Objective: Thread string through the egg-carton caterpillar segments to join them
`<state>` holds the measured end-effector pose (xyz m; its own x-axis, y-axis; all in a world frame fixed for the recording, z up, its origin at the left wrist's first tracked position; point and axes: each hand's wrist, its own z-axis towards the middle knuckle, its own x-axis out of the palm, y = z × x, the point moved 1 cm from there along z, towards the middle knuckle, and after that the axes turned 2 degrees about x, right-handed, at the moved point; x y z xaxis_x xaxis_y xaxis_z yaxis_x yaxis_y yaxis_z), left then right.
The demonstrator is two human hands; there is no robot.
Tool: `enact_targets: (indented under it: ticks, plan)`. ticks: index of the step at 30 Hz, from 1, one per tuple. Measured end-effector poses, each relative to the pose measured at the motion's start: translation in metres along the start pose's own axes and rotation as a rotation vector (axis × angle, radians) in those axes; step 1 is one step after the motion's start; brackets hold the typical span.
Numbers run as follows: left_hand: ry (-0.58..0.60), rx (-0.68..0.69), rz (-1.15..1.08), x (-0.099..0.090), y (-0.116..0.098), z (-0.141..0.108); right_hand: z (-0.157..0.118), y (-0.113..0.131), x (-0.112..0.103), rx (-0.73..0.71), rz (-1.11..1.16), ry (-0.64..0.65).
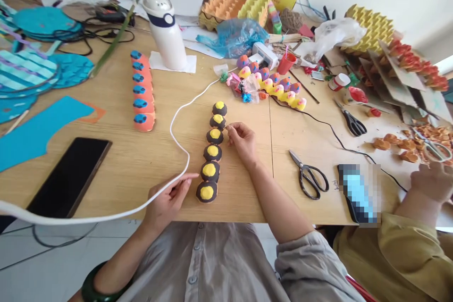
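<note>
In front of me lies a strip of egg-carton cups (212,153) in a row, each with a dark, wavy-edged patch and a yellow centre. My right hand (242,140) is at its right side, thumb and forefinger pinched together by the second and third cups from the far end. Whatever the fingertips pinch is too small to make out. On the near left, my left hand (168,200) rests on the table with its forefinger stretched towards the strip and the other fingers loosely bent. Nothing shows in it. A white cable (172,127) passes over this hand.
An orange strip with blue spots (144,92) lies left, near a white bottle (166,33). A black phone (71,174) is front left. Scissors (309,174) lie on the right, where a co-worker's hand (432,181) is near orange scraps (406,144). Purple and yellow strips (279,87) lie farther back.
</note>
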<state>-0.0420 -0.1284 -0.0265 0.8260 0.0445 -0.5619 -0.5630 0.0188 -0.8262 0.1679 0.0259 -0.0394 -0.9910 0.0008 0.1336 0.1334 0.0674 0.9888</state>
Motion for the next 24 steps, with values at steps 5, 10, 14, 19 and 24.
enact_targets:
  ticks: [5, 10, 14, 19, 24]
  plan:
    - [-0.016, -0.058, 0.067, -0.001, 0.002, -0.008, -0.007, 0.004, -0.003, 0.036, -0.063, 0.008]
    - [0.054, -0.063, 0.076, -0.002, 0.003, -0.016, -0.015, 0.01, -0.012, 0.021, -0.148, -0.063]
    - [0.104, -0.059, 0.111, -0.007, -0.001, -0.014, -0.018, 0.019, -0.014, 0.001, -0.207, -0.043]
    - [0.207, -0.159, 0.151, -0.023, -0.02, -0.012, -0.015, 0.026, -0.014, -0.062, -0.251, 0.019]
    - [0.357, -0.462, 0.132, -0.048, -0.036, -0.072, -0.015, 0.026, -0.013, -0.139, -0.284, 0.059]
